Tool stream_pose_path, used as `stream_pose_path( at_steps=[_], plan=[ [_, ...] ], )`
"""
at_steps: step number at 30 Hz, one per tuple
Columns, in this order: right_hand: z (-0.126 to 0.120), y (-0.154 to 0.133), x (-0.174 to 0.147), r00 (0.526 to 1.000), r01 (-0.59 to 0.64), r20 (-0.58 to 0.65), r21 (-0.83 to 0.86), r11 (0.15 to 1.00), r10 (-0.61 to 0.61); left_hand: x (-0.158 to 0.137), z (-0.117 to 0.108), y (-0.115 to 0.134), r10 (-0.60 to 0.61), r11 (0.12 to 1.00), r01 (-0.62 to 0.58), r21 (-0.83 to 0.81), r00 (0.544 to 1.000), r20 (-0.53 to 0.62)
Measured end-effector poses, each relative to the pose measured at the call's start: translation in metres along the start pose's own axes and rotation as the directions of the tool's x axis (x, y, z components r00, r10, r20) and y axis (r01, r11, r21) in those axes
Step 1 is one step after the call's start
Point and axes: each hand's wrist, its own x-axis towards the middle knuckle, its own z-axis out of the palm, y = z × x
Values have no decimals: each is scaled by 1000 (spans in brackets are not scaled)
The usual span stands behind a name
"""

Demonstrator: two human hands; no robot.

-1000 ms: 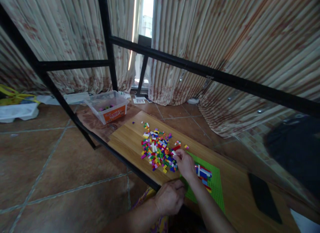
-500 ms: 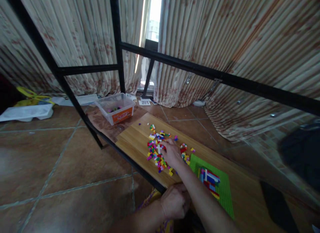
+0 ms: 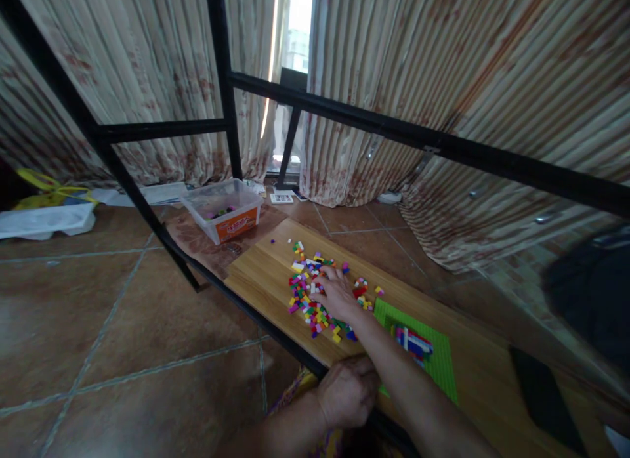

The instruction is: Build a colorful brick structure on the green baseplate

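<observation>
My right hand (image 3: 338,295) reaches over a pile of small colourful toy bricks (image 3: 302,291) on a wooden board. Its fingers are curved and apart, with the tips down at the bricks; no brick shows in its grasp. Below the right forearm, my left hand (image 3: 347,391) is closed at the board's near edge. Its fingertips are hidden, and I cannot make out what they hold. Right of the pile lies a green baseplate (image 3: 443,359), partly covered by my right forearm. On it stands a built block of red, white and blue bricks (image 3: 413,342).
A clear plastic box (image 3: 221,208) with an orange label and some bricks inside stands beyond the wooden board (image 3: 260,268). A black metal frame (image 3: 344,113) crosses the view. A dark flat object (image 3: 544,395) lies at the board's right. Curtains hang behind.
My right hand stays over the brick pile, its fingers shifted slightly and more spread. The forearm now covers more of the built block. My left hand has hardly moved. The view has shifted slightly.
</observation>
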Motion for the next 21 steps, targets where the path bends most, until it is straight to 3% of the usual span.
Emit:
stream_pose_path(
  at_steps=[8,12,16,21],
  plan=[
    [-4,-12,0,984,-59,-151,198,978,90,-1,2,-1,0,999,-3,-51,998,-58],
    [0,-19,-5,950,-136,-218,360,923,225,-3,3,-2,-29,998,24,-58,996,-84],
    [2,-26,-20,886,-176,-274,548,817,375,-4,1,-4,-35,996,27,-81,995,-91],
    [-17,-23,-58,768,-86,-346,779,621,539,-1,-4,0,-6,998,0,-61,995,-104]
  ],
)
